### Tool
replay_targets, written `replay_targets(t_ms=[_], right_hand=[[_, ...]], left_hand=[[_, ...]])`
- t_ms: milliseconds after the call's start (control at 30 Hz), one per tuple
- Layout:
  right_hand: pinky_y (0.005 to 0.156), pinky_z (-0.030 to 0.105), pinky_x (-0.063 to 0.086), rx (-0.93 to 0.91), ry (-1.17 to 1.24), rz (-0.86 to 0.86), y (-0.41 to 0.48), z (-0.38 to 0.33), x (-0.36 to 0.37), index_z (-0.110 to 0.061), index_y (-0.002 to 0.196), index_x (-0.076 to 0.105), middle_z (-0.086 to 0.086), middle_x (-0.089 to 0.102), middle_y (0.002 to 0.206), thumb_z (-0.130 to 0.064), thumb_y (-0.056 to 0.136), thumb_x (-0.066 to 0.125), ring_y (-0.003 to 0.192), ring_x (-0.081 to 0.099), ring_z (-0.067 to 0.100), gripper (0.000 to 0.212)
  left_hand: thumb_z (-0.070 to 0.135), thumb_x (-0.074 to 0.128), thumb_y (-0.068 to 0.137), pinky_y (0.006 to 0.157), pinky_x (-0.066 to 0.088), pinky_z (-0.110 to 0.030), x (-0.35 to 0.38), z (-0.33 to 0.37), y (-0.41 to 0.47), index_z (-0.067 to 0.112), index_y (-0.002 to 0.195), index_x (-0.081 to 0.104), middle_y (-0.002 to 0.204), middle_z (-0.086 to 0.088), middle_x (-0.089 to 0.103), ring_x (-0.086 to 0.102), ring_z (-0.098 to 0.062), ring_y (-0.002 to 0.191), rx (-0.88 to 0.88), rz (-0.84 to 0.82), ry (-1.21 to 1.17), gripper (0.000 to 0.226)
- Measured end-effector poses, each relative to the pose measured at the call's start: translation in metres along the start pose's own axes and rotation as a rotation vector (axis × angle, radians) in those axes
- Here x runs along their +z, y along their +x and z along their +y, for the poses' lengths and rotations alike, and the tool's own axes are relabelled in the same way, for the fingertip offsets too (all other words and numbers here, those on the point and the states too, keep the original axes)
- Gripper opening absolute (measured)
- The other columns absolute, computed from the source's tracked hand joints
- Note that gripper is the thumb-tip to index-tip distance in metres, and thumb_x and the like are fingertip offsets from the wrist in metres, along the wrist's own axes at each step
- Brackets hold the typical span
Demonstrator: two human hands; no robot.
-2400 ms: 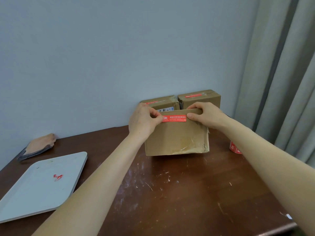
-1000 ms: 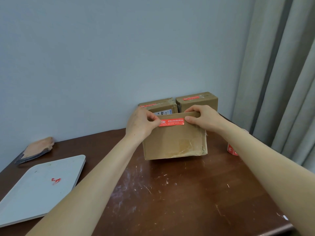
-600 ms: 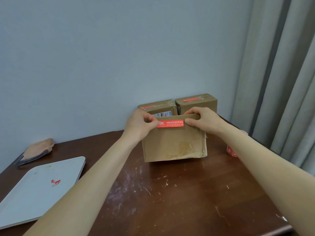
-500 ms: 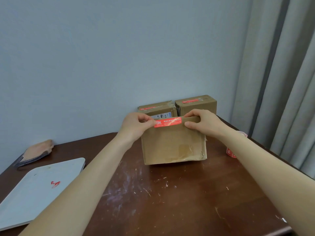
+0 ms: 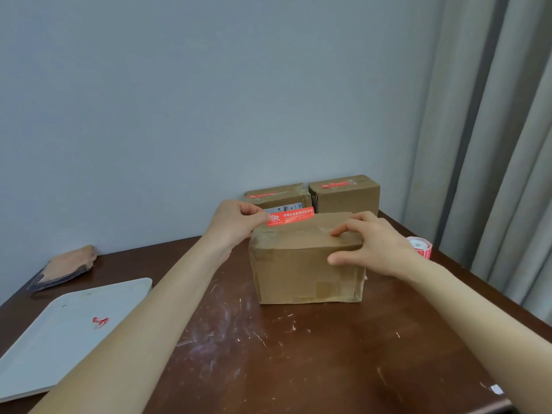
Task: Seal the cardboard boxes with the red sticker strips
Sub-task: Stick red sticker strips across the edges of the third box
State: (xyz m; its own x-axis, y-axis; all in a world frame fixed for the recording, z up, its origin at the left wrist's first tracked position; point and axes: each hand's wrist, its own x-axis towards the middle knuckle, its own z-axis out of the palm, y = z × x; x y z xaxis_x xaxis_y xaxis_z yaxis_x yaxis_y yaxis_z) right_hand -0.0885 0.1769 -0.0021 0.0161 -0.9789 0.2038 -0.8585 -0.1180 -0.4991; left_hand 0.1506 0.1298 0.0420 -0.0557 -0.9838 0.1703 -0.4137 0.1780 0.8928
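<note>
Box (image 5: 307, 273) now flat; L hand (image 5: 236, 222) pinches sticker (image 5: 291, 216) (tray (image 5: 59, 348) holds red scrap (image 5: 100, 321))

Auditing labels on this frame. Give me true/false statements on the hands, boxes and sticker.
1. The left hand pinches the red sticker. True.
2. The right hand holds the sticker roll. False: it grips the front box; the roll sits on the table.
3. The left rear box and right rear box each carry a red strip on top. True.
4. The white tray lies on a box. False: it lies on the table, at the left.
</note>
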Motion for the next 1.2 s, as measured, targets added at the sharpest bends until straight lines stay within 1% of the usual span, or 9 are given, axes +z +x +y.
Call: replay_targets(t_ms=[133, 233, 333, 533, 700, 800, 967, 1100, 1200], right_hand=[[0.073, 0.024, 0.042, 0.060, 0.343, 0.187, 0.008, -0.018, -0.023, -0.029, 0.092, 0.069, -0.015, 0.064, 0.097, -0.060, 0.075, 0.066, 0.090, 0.058, 0.006, 0.036], [0.060, 0.022, 0.041, 0.131, 0.493, 0.073, 0.021, -0.034, -0.032, -0.020, 0.088, 0.070, -0.005, 0.070, 0.085, -0.058, 0.078, 0.065, 0.067, 0.058, 0.009, 0.040], [0.051, 0.022, 0.036, 0.200, 0.537, 0.028, 0.031, -0.042, -0.033, -0.015, 0.089, 0.071, 0.000, 0.071, 0.082, -0.055, 0.078, 0.068, 0.061, 0.051, 0.010, 0.042], [0.038, 0.015, 0.029, 0.221, 0.575, 0.005, 0.049, -0.042, -0.029, -0.008, 0.082, 0.072, 0.002, 0.068, 0.069, -0.022, 0.083, 0.072, 0.049, 0.042, 0.007, 0.014], [0.036, 0.015, 0.028, 0.241, 0.497, -0.040, 0.056, -0.036, -0.023, -0.004, 0.085, 0.072, 0.003, 0.064, 0.066, -0.017, 0.084, 0.067, 0.048, 0.041, 0.008, 0.013], [0.035, 0.015, 0.030, 0.261, 0.420, -0.059, 0.059, -0.031, -0.019, -0.003, 0.080, 0.071, 0.003, 0.061, 0.062, -0.015, 0.081, 0.067, 0.044, 0.040, 0.008, 0.013], [0.064, 0.029, 0.040, 0.268, 0.195, -0.045, 0.069, -0.025, -0.009, -0.010, 0.066, 0.069, 0.002, 0.053, 0.061, -0.022, 0.070, 0.068, 0.063, 0.046, 0.017, 0.013], [0.054, 0.027, 0.032, 0.275, 0.060, -0.056, 0.070, -0.027, -0.007, -0.016, 0.051, 0.049, -0.007, 0.039, 0.038, -0.024, 0.069, 0.063, 0.052, 0.039, 0.018, 0.024], [0.050, 0.025, 0.030, 0.269, 0.011, -0.043, 0.070, -0.027, -0.007, -0.016, 0.052, 0.052, -0.009, 0.037, 0.034, -0.023, 0.069, 0.062, 0.048, 0.039, 0.017, 0.022]], left_hand=[[0.013, 0.069, 0.079, 0.080, 0.054, -0.034, 0.003, 0.010, 0.004, 0.014, 0.067, 0.069, 0.077, 0.002, 0.065, 0.056, -0.012, 0.080, 0.021, 0.010, 0.029, 0.012], [0.014, 0.070, 0.077, 0.079, 0.053, -0.037, 0.005, 0.016, 0.010, 0.013, 0.066, 0.069, 0.081, -0.002, 0.066, 0.053, -0.015, 0.076, 0.020, 0.007, 0.056, 0.011], [0.014, 0.069, 0.078, 0.075, 0.051, -0.034, 0.007, 0.019, 0.016, 0.013, 0.067, 0.068, 0.074, -0.002, 0.060, 0.049, -0.017, 0.073, 0.006, -0.015, 0.056, 0.011], [0.015, 0.070, 0.080, 0.063, 0.048, -0.024, 0.010, 0.020, 0.026, 0.011, 0.077, 0.069, 0.079, 0.000, 0.061, 0.056, -0.009, 0.069, -0.016, -0.066, 0.045, 0.005], [0.020, 0.071, 0.079, 0.055, 0.033, -0.021, 0.016, 0.014, 0.036, 0.013, 0.074, 0.070, 0.079, -0.004, 0.058, 0.049, -0.014, 0.073, -0.057, -0.102, 0.108, 0.008], [0.022, 0.071, 0.079, 0.057, 0.036, -0.021, 0.024, 0.010, 0.040, 0.009, 0.080, 0.073, 0.073, 0.004, 0.055, 0.047, -0.010, 0.070, -0.047, -0.127, 0.198, 0.013], [0.024, 0.069, 0.079, 0.051, 0.032, -0.025, 0.035, 0.004, 0.049, 0.014, 0.066, 0.066, 0.064, -0.001, 0.053, 0.043, -0.012, 0.056, 0.018, -0.131, 0.447, 0.017], [0.025, 0.066, 0.078, 0.050, 0.028, -0.027, 0.040, 0.000, 0.052, 0.014, 0.062, 0.061, 0.056, -0.003, 0.043, 0.037, -0.018, 0.054, 0.062, -0.129, 0.584, 0.020], [0.022, 0.066, 0.077, 0.048, 0.024, -0.027, 0.041, -0.003, 0.055, 0.016, 0.048, 0.048, 0.048, 0.000, 0.032, 0.029, -0.017, 0.049, 0.072, -0.132, 0.602, 0.035]])
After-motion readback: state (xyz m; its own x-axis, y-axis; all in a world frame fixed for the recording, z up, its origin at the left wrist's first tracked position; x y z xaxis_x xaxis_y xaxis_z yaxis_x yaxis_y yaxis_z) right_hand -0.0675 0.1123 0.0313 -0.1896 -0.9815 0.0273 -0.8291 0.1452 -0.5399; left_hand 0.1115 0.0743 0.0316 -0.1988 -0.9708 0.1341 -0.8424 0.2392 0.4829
